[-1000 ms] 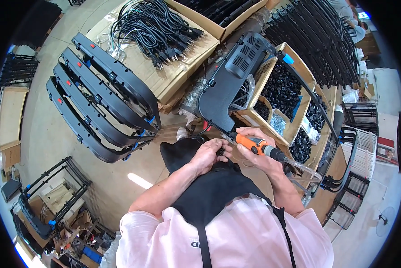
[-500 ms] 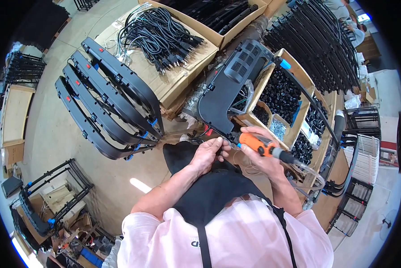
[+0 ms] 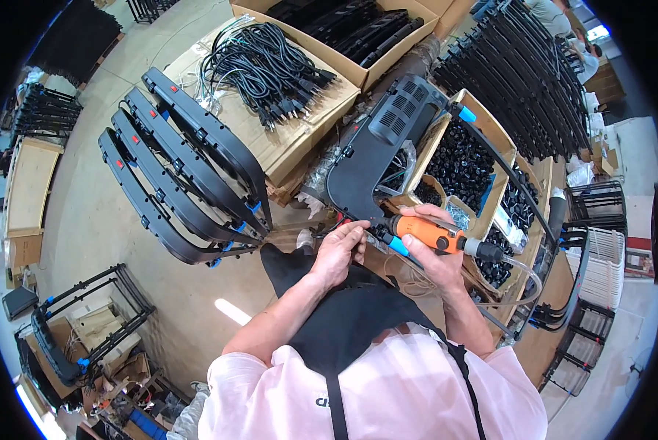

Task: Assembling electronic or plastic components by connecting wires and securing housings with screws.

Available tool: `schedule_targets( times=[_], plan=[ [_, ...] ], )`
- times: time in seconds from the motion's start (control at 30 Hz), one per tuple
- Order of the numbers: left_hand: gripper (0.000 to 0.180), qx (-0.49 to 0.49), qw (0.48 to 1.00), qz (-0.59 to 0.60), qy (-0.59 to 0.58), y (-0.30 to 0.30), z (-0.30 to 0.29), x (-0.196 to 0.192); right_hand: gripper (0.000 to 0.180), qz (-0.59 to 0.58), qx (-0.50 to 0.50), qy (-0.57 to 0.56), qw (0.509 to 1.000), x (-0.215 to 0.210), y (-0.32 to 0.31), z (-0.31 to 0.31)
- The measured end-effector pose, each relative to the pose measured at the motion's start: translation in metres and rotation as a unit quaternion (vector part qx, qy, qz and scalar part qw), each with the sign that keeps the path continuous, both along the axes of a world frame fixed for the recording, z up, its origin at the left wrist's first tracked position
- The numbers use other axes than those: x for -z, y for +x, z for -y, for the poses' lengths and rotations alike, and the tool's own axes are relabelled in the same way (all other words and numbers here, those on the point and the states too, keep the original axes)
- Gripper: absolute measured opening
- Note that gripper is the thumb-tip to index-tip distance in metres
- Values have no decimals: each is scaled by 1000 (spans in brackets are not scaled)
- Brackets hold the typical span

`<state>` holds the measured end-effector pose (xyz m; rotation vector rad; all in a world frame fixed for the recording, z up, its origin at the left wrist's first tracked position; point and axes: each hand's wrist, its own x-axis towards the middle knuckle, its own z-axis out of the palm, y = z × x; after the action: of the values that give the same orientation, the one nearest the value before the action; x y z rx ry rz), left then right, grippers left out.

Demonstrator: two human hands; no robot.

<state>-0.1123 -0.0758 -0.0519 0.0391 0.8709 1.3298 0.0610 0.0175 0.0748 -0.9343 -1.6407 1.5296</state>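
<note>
My right hand (image 3: 437, 258) is wrapped round an orange air screwdriver (image 3: 425, 232) with a clear hose at its back end. The driver lies nearly level, its nose pointing left. Close to that nose, my left hand (image 3: 340, 253) pinches its thumb and fingers together at the near end of a black curved frame (image 3: 354, 180). Whatever those fingers hold is too small to make out. The frame carries a vented black housing (image 3: 406, 110) at its far end. A blue sleeve (image 3: 399, 246) on a black tube shows just under the driver.
Several black curved frames (image 3: 189, 169) stand at the left. Black power cables (image 3: 266, 70) lie piled on a cardboard box (image 3: 299, 136). To the right, a wooden bin (image 3: 414, 167) holds black knobs (image 3: 461, 158) and small screws (image 3: 457, 214). Black racks (image 3: 512, 81) are stacked behind.
The driver has swung to a more level angle, and its back end has shifted right. More of the blue sleeve shows beneath it. My left hand stays at the frame's end.
</note>
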Motion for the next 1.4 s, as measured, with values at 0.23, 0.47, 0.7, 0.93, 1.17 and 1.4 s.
schedule_targets(
  times=[0.23, 0.47, 0.7, 0.93, 1.17, 1.4],
  plan=[
    [21, -64, 992, 102, -47, -8, -5, 3, 50, 8, -18, -6, 1000, -4, -12, 4],
    [25, -69, 970, 227, -51, -14, -7, 13, 48, 24, -47, -7, 999, -1, -23, 7],
    [24, -75, 963, 248, -71, -16, -13, 14, 50, 76, -71, 50, 993, 11, -24, 8],
    [31, -46, 971, 218, -84, -14, -12, 11, 49, 101, -75, 58, 990, 6, -36, 7],
    [32, 31, 985, 142, -98, -19, -3, 11, 44, 126, -38, 53, 990, 13, -53, 2],
    [31, 29, 990, 90, -104, -24, -2, 1, 42, 245, -79, 58, 965, 5, -75, 1]
  ],
)
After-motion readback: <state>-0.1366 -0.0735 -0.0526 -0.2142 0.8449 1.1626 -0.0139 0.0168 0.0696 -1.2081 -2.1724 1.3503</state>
